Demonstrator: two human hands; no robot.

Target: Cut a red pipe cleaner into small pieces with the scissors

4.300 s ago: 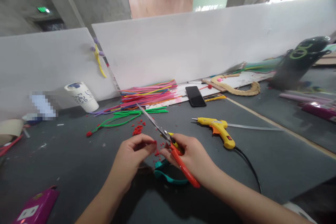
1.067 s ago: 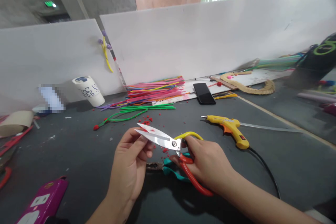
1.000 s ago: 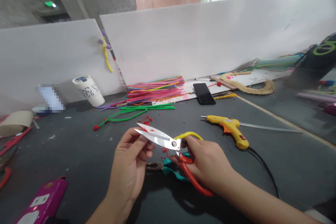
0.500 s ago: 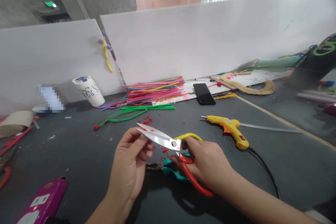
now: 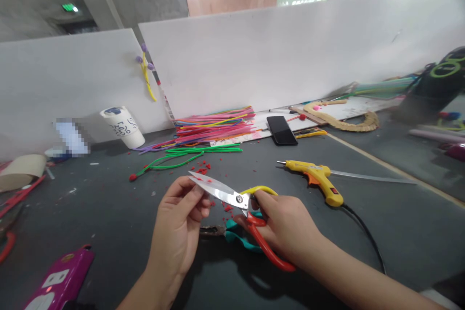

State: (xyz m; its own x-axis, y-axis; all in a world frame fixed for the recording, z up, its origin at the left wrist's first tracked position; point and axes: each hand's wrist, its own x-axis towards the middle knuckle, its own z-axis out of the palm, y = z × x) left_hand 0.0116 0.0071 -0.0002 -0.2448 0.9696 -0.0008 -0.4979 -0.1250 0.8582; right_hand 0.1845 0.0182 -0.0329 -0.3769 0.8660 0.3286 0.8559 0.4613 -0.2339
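Observation:
My right hand (image 5: pixel 286 223) is wrapped round the handles of a pair of scissors (image 5: pixel 223 194), one handle yellow and one red. Its blades point left, to the fingertips of my left hand (image 5: pixel 181 223). Those fingers are pinched together by the blade tips; what they hold is too small or hidden to name, with a little red at the blades. Below the scissors lie pliers (image 5: pixel 214 231) with teal handles, partly covered by my right hand. Small red scraps (image 5: pixel 204 167) are scattered on the dark table just beyond the blades.
A yellow glue gun (image 5: pixel 316 177) with a cord lies at right. Farther back are a black phone (image 5: pixel 282 130), a pile of coloured pipe cleaners (image 5: pixel 214 126), green stems (image 5: pixel 174 160) and a white cup (image 5: pixel 123 127). A purple power strip (image 5: pixel 61 278) sits front left.
The scissor blades have come closer together beside my left fingertips. Both hands stay in nearly the same place.

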